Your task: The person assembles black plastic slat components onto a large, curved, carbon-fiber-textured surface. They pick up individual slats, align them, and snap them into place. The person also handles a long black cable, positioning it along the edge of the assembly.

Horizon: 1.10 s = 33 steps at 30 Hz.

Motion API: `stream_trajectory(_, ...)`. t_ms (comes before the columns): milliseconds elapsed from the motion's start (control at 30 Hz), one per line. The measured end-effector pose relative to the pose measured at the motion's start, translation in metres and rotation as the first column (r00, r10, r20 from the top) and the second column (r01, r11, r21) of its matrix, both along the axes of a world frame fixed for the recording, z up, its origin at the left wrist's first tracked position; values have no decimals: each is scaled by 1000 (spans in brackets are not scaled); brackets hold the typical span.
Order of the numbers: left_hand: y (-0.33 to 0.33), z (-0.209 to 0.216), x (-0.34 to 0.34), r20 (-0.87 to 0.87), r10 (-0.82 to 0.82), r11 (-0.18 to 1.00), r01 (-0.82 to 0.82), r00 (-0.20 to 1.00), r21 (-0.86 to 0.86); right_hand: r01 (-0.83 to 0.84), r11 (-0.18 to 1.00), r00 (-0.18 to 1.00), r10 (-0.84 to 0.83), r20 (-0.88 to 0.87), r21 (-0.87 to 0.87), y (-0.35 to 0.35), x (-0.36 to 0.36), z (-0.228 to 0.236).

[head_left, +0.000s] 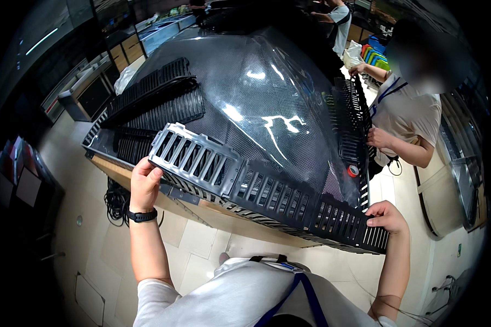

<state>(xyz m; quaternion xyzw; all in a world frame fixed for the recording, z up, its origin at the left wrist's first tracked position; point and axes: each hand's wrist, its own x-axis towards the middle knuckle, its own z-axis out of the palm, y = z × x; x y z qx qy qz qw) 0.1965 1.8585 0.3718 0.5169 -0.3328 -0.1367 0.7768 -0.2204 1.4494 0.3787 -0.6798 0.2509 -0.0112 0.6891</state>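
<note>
Gripping each end, left hand [144, 184] and right hand [385, 216] hold the long slotted rack [267, 191], lying ten-to-four o'clock, equally near both

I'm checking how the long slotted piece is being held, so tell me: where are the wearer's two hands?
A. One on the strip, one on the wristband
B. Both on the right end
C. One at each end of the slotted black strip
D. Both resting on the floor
C: the left hand grips the left end of the slotted black strip and the right hand holds its right end, at the table edge.
</note>
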Motion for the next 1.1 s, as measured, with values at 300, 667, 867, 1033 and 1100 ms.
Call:
stream_trajectory(300,-5,63,91,190,-174,983,161,966,82,91,996,990,-88,108,-20,68,50,-3)
stream_trajectory(667,-1,52,157,188,-309,948,317,932,-12,299,867,952,-301,59,-399,138,78,57)
stream_trajectory(867,-5,40,182,585,-50,952,-138,809,272,311,295,944,-206,257,-904,138,116,69)
stream_trajectory(1033,-33,6,214,216,-15,933,-64,976,354,374,-39,927,56,372,-927,93,181,43)
stream_trajectory(1100,-42,-13,230,225,30,919,-116,974,378,414,-139,909,108,402,-900,73,210,23)
